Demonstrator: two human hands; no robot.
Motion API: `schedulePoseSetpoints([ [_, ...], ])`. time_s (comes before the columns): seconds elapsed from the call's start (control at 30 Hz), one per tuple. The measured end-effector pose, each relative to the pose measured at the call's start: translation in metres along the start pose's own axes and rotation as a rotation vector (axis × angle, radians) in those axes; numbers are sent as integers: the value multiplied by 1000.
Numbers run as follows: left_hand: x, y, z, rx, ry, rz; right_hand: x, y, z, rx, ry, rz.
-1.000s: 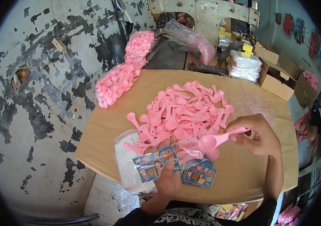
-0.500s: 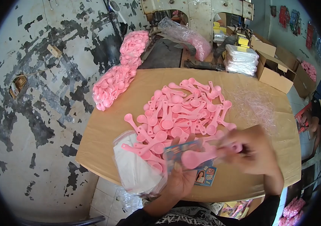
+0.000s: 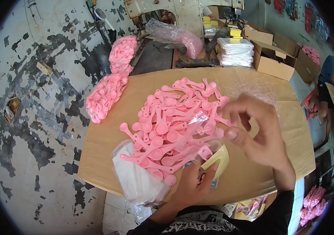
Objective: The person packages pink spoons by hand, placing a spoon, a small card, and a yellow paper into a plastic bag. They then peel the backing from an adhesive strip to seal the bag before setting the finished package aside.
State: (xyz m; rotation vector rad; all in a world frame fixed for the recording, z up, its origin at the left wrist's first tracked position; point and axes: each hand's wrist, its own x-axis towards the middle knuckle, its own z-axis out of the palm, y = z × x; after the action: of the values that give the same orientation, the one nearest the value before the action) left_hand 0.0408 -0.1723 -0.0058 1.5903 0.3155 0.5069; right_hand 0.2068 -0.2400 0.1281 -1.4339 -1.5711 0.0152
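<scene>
My left hand (image 3: 195, 181) grips a clear plastic bag (image 3: 215, 145) low over the table. Inside the bag are a card with a pale yellow side (image 3: 218, 159) showing and a pink measuring spoon, whose handle end (image 3: 205, 152) can be made out. To the right, my right hand (image 3: 262, 135) is raised with thumb and fingers apart, holding nothing. A large pile of pink measuring spoons (image 3: 172, 111) lies just beyond both hands. Left of my left hand rests a stack of clear and white plastic bags (image 3: 138, 176). Part of a blue printed card (image 3: 214, 183) shows beneath my left hand.
Filled bags of pink spoons (image 3: 106, 98) lie at the table's left edge. Thin plastic scraps (image 3: 253, 91) are at the right. Behind stand a metal machine (image 3: 186, 9), a stack of clear packets (image 3: 235, 53) and cardboard boxes (image 3: 273, 62). Another person (image 3: 327, 82) sits far right.
The spoon has left my right hand and is now in the bag with the card. My left hand has turned the card to its yellow side. My right hand has opened and moved up.
</scene>
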Motion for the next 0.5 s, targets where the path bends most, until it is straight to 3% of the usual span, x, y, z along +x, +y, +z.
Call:
schedulePoseSetpoints([
  [0.07, -6, 6, 0, -219, -82, -12, 2, 8, 0, 63, -47, 60],
  [0.13, -12, 11, -7, -317, -202, -68, -2, 23, -1, 185, -342, 216],
  [0.2, -14, 15, -19, -302, -360, -175, -3, 27, 6, 255, -306, 199],
  [0.27, -16, 20, -18, -360, -247, -85, -4, 27, 11, 271, -286, 163],
  [0.37, -9, 18, -12, -386, 19, 34, -7, 24, 15, 258, -394, 278],
  [0.47, 0, 19, -9, -299, 196, 109, -8, 24, 28, -128, -84, -134],
  [0.5, 2, 23, -7, -318, 221, 107, -7, 23, 27, -197, -102, -205],
])
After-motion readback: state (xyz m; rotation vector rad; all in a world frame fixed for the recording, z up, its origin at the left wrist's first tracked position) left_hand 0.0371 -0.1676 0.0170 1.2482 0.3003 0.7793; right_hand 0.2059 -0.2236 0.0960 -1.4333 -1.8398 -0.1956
